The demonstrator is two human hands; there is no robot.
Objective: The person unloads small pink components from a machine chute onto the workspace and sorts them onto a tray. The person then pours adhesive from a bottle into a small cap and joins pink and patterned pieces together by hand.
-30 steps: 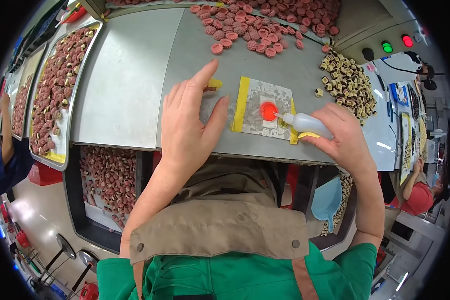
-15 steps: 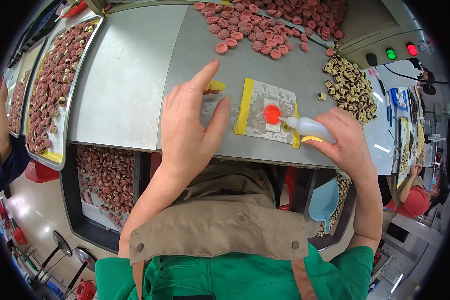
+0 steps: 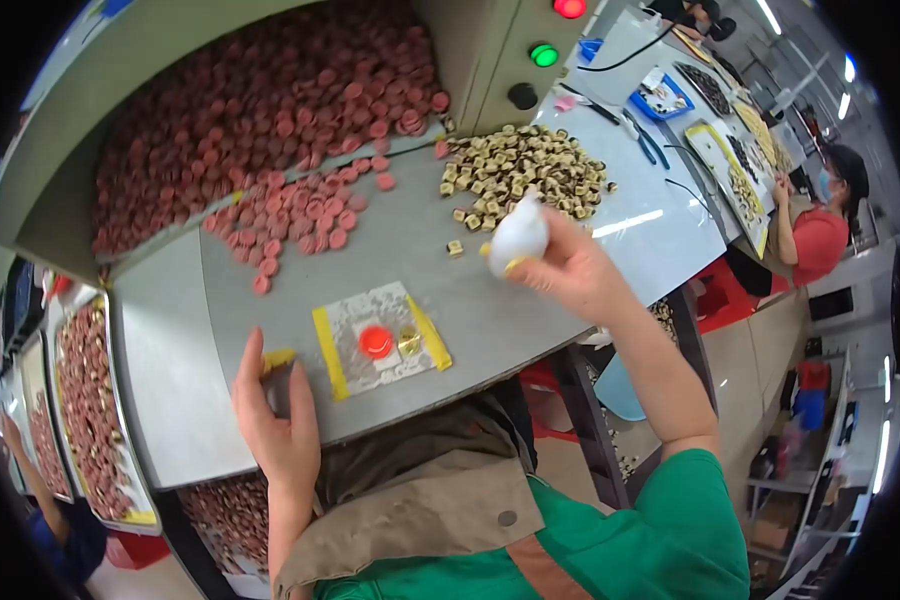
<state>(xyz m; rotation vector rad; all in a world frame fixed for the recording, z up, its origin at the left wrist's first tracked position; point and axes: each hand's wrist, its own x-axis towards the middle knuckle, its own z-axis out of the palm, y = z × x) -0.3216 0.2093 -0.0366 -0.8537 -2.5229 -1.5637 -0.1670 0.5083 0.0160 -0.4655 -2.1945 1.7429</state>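
A white squeeze bottle is gripped in my right hand, raised near the pile of small cream-and-dark pieces. Yellow wraps show on that hand's fingers. My left hand hovers at the table's front edge, fingers apart, holding nothing, with yellow on one fingertip. Between the hands lies a white taped pad with yellow strips at its sides. On it sit a bright red round piece and a small gold-coloured item. Pink ridged round pieces are scattered behind the pad.
Many more pink pieces fill the bin behind. A machine panel carries red and green lights. Trays of pieces stand at the left. Pliers lie at the right. A co-worker in red sits at the far right.
My right hand has lifted the bottle away from the red piece, up and to the right, and tilted it upright. The view has turned right. My left hand stays apart and empty.
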